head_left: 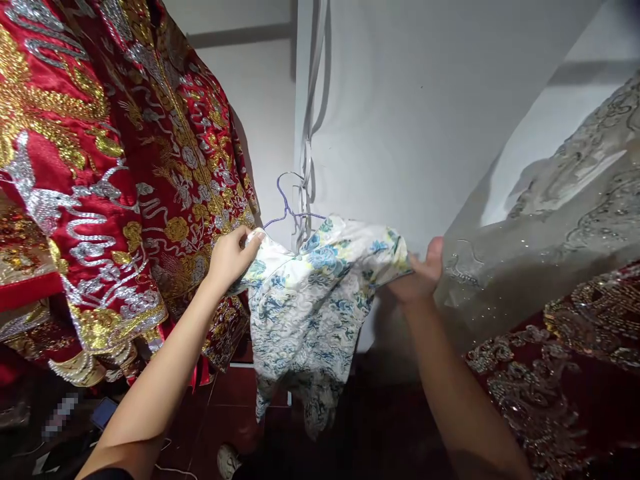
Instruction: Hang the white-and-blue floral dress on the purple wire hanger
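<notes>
A white dress (310, 313) with blue, green and yellow flowers hangs in front of me, its short sleeves spread to both sides. Its cloth is creased, and the lower end falls into shadow. My left hand (234, 255) pinches it at the left shoulder, thumb on top. At the other sleeve is my right hand (419, 273), its thumb raised and its fingers partly hidden behind the cloth edge, which they seem to grip. A thin purple hanger (286, 200) shows above the neckline, its hook near white hanging straps (306, 167).
Red jackets with gold and silver embroidery (175, 167) hang close on the left. On the right are a sparkling pale gown (540, 207) and a dark red beaded garment (540, 387). A white wall (400, 120) stands behind. Below, a shoe (229, 461) shows on the dark red tiled floor (200, 427).
</notes>
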`<state>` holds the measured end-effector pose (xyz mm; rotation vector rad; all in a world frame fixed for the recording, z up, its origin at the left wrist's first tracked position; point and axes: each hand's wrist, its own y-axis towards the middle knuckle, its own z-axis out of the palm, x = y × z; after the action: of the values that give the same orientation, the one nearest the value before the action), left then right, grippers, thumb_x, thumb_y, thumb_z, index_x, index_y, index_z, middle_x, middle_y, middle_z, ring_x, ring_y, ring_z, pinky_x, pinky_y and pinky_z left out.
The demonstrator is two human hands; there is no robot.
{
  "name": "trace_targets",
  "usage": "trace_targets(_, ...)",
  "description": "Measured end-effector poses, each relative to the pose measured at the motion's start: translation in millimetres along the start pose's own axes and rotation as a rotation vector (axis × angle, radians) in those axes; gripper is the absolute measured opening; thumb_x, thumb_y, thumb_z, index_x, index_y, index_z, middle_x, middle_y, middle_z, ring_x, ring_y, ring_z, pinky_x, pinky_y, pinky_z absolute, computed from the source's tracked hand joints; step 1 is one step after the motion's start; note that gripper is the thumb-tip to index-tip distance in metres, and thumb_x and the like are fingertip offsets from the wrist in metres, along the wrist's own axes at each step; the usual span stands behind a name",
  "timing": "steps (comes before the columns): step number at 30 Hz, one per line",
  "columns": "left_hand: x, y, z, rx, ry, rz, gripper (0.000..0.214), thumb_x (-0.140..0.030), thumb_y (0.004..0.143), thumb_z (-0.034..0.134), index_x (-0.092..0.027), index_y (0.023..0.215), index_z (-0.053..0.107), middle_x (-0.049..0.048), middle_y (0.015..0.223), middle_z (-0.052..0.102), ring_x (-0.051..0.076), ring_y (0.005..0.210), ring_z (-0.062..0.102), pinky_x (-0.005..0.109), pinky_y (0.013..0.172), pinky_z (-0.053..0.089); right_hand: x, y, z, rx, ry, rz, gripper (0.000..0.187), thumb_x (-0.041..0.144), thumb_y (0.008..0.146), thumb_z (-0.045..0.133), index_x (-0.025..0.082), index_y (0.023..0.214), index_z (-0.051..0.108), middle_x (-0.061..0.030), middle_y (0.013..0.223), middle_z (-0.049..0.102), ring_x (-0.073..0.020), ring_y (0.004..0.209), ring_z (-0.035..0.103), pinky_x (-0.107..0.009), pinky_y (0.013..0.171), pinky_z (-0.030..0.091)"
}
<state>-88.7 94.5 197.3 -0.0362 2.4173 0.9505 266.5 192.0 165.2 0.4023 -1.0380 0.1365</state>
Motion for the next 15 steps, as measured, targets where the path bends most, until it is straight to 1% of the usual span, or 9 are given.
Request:
trace_targets(3, -0.7, 3.6, -0.6, -0.030, -0.049, 0.011, 0.035, -0.050, 0.091, 0.055, -0.019, 0.075, 0.055, -0.0012, 0.064, 0.054, 0.015, 0.060, 0.046, 0.026, 0.058, 0.030, 12.6, -8.1, 31.1, 0.112, -0.065, 0.033, 0.089, 0.092, 0.076, 0.024, 0.025, 0.109, 0.072, -0.0138, 0.096, 0.075, -0.0351, 0.103, 0.069, -0.052, 0.086, 0.054)
trace_targets(5, 0.2, 2.3, 2.4, 0.002, -0.178, 0.007, 0.033, -0.047, 0.093, 0.054, -0.019, 0.076, 0.056, -0.0007, 0.067, 0.056, 0.015, 0.063, 0.049, 0.026, 0.061, 0.034, 10.5, -16.8, 46.4, 0.263, -0.182, 0.079, 0.090, 0.094, 0.074, 0.028, 0.021, 0.103, 0.074, -0.0144, 0.097, 0.074, -0.0349, 0.104, 0.068, -0.050, 0.084, 0.054)
trace_targets(7, -0.3, -2.3, 7.8, 0.083, -0.360, 0.001, 0.033, -0.045, 0.095, 0.051, -0.019, 0.077, 0.058, -0.0002, 0.069, 0.058, 0.016, 0.065, 0.052, 0.026, 0.064, 0.038, -0.9, -24.6, 53.5, 0.494, -0.357, 0.112, 0.082, 0.089, 0.073, 0.046, 0.017, 0.101, 0.074, -0.0152, 0.099, 0.074, -0.0351, 0.104, 0.068, -0.048, 0.086, 0.054)
trace_targets(8, -1.8, -5.3, 11.2, 0.117, -0.442, 0.011, 0.033, -0.045, 0.096, 0.051, -0.019, 0.077, 0.059, 0.0004, 0.071, 0.059, 0.016, 0.068, 0.054, 0.026, 0.067, 0.040, -9.8, -27.3, 54.4, 0.588, -0.474, 0.110, 0.074, 0.082, 0.074, 0.056, 0.017, 0.105, 0.073, -0.0153, 0.102, 0.074, -0.0343, 0.105, 0.068, -0.048, 0.089, 0.054)
trace_targets(9, -4.6, -8.4, 14.8, 0.142, -0.509, 0.033, 0.032, -0.044, 0.095, 0.052, -0.019, 0.078, 0.060, 0.0012, 0.074, 0.060, 0.017, 0.073, 0.056, 0.027, 0.072, 0.042, -20.6, -29.2, 54.2, 0.630, -0.607, 0.081, 0.065, 0.072, 0.077, 0.063, 0.017, 0.111, 0.071, -0.0153, 0.108, 0.073, -0.0331, 0.108, 0.067, -0.048, 0.094, 0.052)
trace_targets(10, -8.7, -11.4, 18.5, 0.166, -0.567, 0.067, 0.030, -0.043, 0.094, 0.055, -0.018, 0.079, 0.061, 0.0023, 0.078, 0.062, 0.017, 0.078, 0.058, 0.028, 0.077, 0.044, -33.0, -30.4, 53.3, 0.617, -0.754, 0.025, 0.061, 0.063, 0.080, 0.066, 0.018, 0.121, 0.067, -0.0158, 0.117, 0.070, -0.0323, 0.114, 0.065, -0.048, 0.100, 0.049)
trace_targets(11, -14.3, -14.1, 22.3, 0.203, -0.622, 0.107, 0.028, -0.042, 0.093, 0.058, -0.018, 0.081, 0.063, 0.0036, 0.083, 0.064, 0.018, 0.083, 0.059, 0.029, 0.081, 0.044, -46.7, -31.0, 52.5, 0.564, -0.903, -0.051, 0.064, 0.056, 0.082, 0.067, 0.019, 0.133, 0.059, -0.0170, 0.130, 0.064, -0.0325, 0.123, 0.059, -0.050, 0.107, 0.044)
trace_targets(13, -29.8, -18.3, 29.9, 0.326, -0.740, 0.177, 0.024, -0.040, 0.092, 0.061, -0.017, 0.087, 0.065, 0.0053, 0.090, 0.065, 0.019, 0.090, 0.060, 0.031, 0.086, 0.045, -75.4, -31.0, 52.8, 0.420, -1.161, -0.230, 0.087, 0.050, 0.081, 0.070, 0.018, 0.153, 0.033, -0.0204, 0.154, 0.039, -0.0357, 0.143, 0.038, -0.056, 0.116, 0.033)
trace_targets(15, -49.8, -21.4, 37.2, 0.474, -0.870, 0.211, 0.023, -0.039, 0.092, 0.062, -0.016, 0.094, 0.066, 0.0068, 0.094, 0.065, 0.019, 0.092, 0.061, 0.032, 0.088, 0.046, -101.4, -29.5, 57.7, 0.346, -1.344, -0.379, 0.108, 0.048, 0.076, 0.073, 0.017, 0.159, 0.012, -0.0214, 0.163, 0.016, -0.0387, 0.151, 0.015, -0.060, 0.119, 0.023)
